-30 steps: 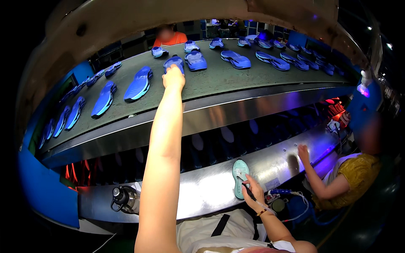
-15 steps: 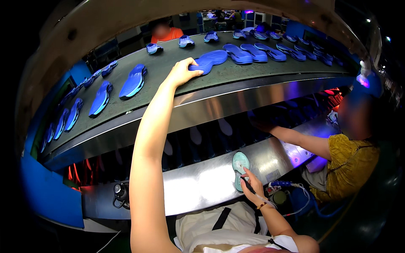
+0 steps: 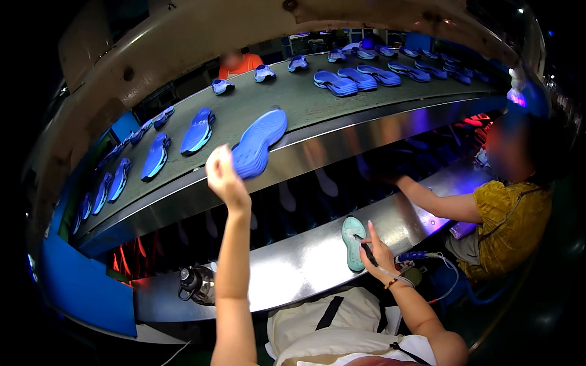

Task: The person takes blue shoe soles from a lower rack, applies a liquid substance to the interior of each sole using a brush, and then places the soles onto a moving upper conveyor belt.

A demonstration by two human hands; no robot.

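A blue shoe sole (image 3: 262,137) is gripped at its near end by my left hand (image 3: 226,180), whose fingers are closed on it. It hangs tilted over the front edge of the upper conveyor belt (image 3: 293,116). On the metal ledge (image 3: 287,262) below lies a mint-green shoe sole (image 3: 351,244). My right hand (image 3: 381,256) is just beside that sole, closed around a black pen-like tool (image 3: 369,253) with a thin clear tube. The tool's tip points over the green sole; whether it touches cannot be made out.
Blue soles (image 3: 198,131) stand along the upper belt. Under it runs a dark lower level with pale soles (image 3: 326,182) and a red glow. A black-lidded bottle (image 3: 196,283) stands on the ledge at left. A co-worker in yellow (image 3: 510,210) reaches in from the right.
My left hand has lifted the blue sole off the upper belt and drawn it nearer and leftward, turning it steeper. My right hand keeps the tool by the green sole, one finger now raised.
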